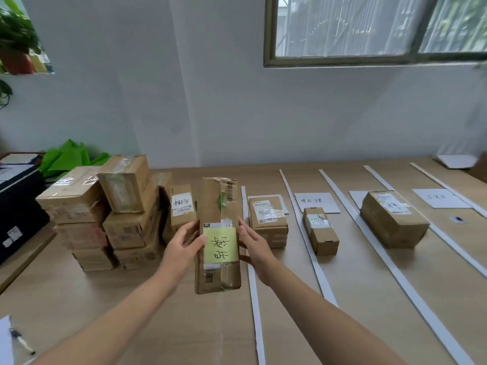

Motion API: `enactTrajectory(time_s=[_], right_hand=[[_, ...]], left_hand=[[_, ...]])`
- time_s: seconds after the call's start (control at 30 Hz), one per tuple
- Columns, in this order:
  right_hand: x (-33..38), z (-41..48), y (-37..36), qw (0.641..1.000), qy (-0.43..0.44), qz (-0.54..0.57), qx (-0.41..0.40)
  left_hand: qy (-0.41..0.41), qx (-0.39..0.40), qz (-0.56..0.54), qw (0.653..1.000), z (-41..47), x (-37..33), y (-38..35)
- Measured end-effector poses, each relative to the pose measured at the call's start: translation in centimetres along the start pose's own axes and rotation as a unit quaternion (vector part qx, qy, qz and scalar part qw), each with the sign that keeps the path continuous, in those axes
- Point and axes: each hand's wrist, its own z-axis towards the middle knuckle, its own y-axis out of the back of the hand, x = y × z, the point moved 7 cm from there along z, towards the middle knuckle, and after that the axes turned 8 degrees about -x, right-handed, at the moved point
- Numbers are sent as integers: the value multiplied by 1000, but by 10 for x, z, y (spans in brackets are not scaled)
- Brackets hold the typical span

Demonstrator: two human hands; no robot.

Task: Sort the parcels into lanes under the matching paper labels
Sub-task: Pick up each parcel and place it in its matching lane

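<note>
Two bare forearms reach in from the near edge, and the hands meet around one long parcel (214, 204) just left of the middle of the table (369, 306). The left hand (181, 246) grips its left long side with the thumb laid on the top face. The right hand (254, 246) holds the right long side, fingers curled behind the edge. Both hold it at about mid-length, on either side of a yellow note (220, 246) with handwriting stuck to the face.

The parcel's long axis runs near to far, in line with the lanes. I cannot tell whether its near end touches the table.

The lanes all lie to the right of the hands, marked off by white strips. The first strip (254, 299) is just beside the parcel's right edge, so the right hand is the nearer one to every lane.

- The first lane holds a box (267, 219) sitting partly on its paper label (279, 200).
- The second lane holds a small box (320, 231) just near of its label (316, 201).
- The third lane holds a big box (394, 219) covering most of its label (355, 197).
- The fourth lane shows only its label (440, 197), too blurred to read.

The unsorted pile of boxes (105, 214) stands left of the hands.

The coming move is probably a carry to the right with no need to turn the parcel. The note's writing is not clear enough for me to match it to a lane.
</note>
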Motion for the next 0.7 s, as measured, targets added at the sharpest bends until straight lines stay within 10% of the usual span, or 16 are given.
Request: enactTrajectory(time_s=[0.7], right_hand=[[4,-118,89,967,-94,-94,-217]], left_hand=[[109,174,-95,974,-80,26,-91]])
